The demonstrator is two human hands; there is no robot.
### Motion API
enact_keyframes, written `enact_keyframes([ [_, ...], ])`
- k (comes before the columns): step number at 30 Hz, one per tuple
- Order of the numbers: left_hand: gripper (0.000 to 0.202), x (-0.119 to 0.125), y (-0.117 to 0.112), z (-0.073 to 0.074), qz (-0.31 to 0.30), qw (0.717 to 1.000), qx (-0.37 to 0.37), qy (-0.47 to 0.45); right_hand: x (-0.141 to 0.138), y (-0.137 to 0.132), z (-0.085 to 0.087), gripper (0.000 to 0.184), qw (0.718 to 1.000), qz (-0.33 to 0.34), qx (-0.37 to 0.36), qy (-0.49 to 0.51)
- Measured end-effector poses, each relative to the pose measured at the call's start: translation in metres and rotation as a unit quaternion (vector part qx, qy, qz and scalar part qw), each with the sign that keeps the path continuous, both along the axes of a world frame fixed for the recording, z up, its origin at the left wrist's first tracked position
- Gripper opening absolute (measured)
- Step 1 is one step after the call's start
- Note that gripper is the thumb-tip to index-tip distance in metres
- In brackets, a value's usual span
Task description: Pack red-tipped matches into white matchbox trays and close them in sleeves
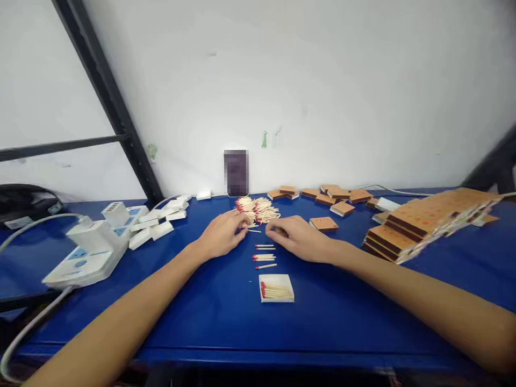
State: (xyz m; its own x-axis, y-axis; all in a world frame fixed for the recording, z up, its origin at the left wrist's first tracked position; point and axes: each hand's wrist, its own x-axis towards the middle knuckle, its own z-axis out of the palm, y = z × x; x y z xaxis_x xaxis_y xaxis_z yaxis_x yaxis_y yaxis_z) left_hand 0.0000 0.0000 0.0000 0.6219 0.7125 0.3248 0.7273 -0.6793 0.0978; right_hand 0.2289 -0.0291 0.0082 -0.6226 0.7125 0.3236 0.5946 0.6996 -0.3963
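Note:
My left hand [223,232] is at the front of a heap of loose red-headed matches [258,209], fingers bent in a pinch. One match [253,231] reaches out from its thumb tip. Across from it, my right hand [298,236] has curled, closed fingers by the heap's right side; whatever lies in them is hidden. Below the hands, several matches [264,257] lie in small rows on the blue table, heads to the left. Nearer to me sits a white matchbox tray [284,279], partly filled with matches lying sideways.
Brown matchbox sleeves [342,208] are scattered at the back right, with larger stacks [419,217] at far right. White trays [161,230] pile up at left beside a power strip [86,263] with plugs and cables. A dark phone-like object [237,172] leans on the wall.

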Motion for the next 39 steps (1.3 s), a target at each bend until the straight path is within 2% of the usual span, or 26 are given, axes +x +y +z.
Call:
enact_keyframes([
  [5, 0.015, -0.003, -0.003, 0.002, -0.01, 1.0, 0.013, 0.018, -0.006, 0.006, -0.006, 0.012, 1.0, -0.026, -0.011, -0.012],
  [14, 0.015, -0.014, -0.006, 0.01, 0.017, 0.998, 0.031, 0.05, -0.025, 0.029, -0.009, 0.009, 0.997, -0.055, 0.015, -0.061],
  [22, 0.017, -0.013, -0.002, 0.005, 0.024, 0.998, 0.035, 0.04, -0.034, 0.033, -0.009, 0.014, 0.994, -0.068, 0.011, -0.08],
  [33, 0.014, -0.01, -0.001, 0.006, 0.018, 0.999, 0.038, 0.033, -0.004, 0.009, -0.002, 0.016, 0.988, -0.106, -0.032, -0.107],
  [39, 0.013, -0.011, 0.0, 0.005, 0.02, 0.998, 0.046, 0.043, 0.0, 0.002, 0.002, 0.018, 0.994, -0.036, -0.05, -0.086],
])
